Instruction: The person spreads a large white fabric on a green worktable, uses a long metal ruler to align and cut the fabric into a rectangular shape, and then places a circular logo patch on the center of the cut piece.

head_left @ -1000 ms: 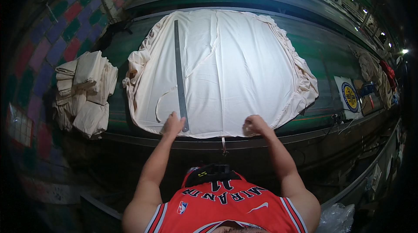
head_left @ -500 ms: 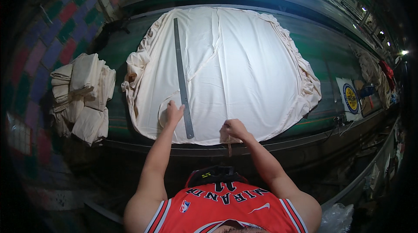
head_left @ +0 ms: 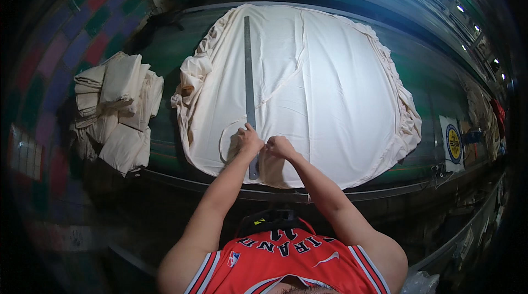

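Observation:
A cream cloth [head_left: 352,90] with gathered, ruffled edges is spread in front of me. A long grey metal ruler [head_left: 248,68] lies lengthwise on its left half, beside a thin loop and a strip of cream fabric. My left hand [head_left: 248,140] is on the ruler's lower part, fingers bent and apart. Just to its right, my right hand [head_left: 279,146] is closed over the cloth; what is in its fingers, if anything, is too small to make out.
A pile of folded cream cloths [head_left: 118,90] sits at the left, near a painted brick wall [head_left: 60,46]. The long green table [head_left: 154,151] carries a sign with a round emblem [head_left: 451,143] and crumpled cloths [head_left: 478,112] at the right. More green tables stretch behind.
My right hand has moved left and up from the cloth's lower right to beside my left hand. My left hand has shifted up and right along the ruler. The view has shifted slightly.

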`<action>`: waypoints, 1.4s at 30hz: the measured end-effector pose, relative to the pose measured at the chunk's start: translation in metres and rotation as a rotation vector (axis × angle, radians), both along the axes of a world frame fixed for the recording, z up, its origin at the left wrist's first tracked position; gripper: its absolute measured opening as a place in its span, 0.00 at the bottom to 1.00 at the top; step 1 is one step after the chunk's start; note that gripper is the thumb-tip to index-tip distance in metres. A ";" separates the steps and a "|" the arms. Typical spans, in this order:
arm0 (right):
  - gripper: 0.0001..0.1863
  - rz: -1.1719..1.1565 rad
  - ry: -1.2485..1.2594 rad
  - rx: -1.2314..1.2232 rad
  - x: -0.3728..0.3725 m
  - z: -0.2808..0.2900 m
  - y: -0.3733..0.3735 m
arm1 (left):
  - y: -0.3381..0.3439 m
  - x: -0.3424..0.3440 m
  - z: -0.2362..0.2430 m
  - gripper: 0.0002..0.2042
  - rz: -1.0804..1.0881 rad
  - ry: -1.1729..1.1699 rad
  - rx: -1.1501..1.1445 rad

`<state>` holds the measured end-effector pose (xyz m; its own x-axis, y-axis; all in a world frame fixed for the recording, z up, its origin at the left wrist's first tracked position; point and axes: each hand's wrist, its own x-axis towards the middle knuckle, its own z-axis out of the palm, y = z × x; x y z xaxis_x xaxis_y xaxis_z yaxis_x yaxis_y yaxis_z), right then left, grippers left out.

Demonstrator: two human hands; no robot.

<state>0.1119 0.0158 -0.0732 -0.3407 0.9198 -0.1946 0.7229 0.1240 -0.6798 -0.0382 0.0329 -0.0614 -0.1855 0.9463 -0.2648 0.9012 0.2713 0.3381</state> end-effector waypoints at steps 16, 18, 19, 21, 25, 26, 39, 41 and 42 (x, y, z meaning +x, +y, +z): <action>0.23 0.109 -0.031 0.102 -0.108 -0.013 0.094 | 0.016 -0.133 0.020 0.37 0.291 -0.168 0.132; 0.21 0.209 -0.126 0.072 -0.119 -0.017 0.098 | 0.014 -0.156 0.019 0.34 0.298 -0.125 0.127; 0.21 0.203 -0.119 0.101 -0.120 -0.020 0.098 | 0.012 -0.166 0.017 0.33 0.254 -0.087 0.149; 0.21 0.198 -0.209 0.075 -0.116 -0.023 0.094 | 0.009 -0.174 0.011 0.31 0.257 -0.021 0.142; 0.19 0.168 -0.171 0.122 -0.089 -0.016 0.080 | 0.005 -0.167 0.011 0.32 0.237 -0.021 0.111; 0.19 0.143 -0.120 0.133 -0.081 -0.012 0.074 | 0.006 -0.163 0.015 0.31 0.257 0.037 0.062; 0.16 0.492 -0.163 0.118 -0.045 -0.013 0.059 | -0.005 -0.120 0.016 0.11 0.491 -0.716 0.323; 0.14 0.661 -0.195 -0.072 -0.005 -0.002 0.059 | -0.014 -0.103 0.016 0.09 0.520 -0.748 0.312; 0.14 0.758 -0.214 -0.226 0.020 0.007 0.066 | -0.019 -0.091 0.016 0.10 0.532 -0.791 0.309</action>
<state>0.1322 0.0817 -0.0665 -0.7888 0.3850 -0.4790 0.6145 0.5074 -0.6041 -0.1296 0.0139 -0.0459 -0.4816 0.8395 -0.2514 0.1741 0.3728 0.9114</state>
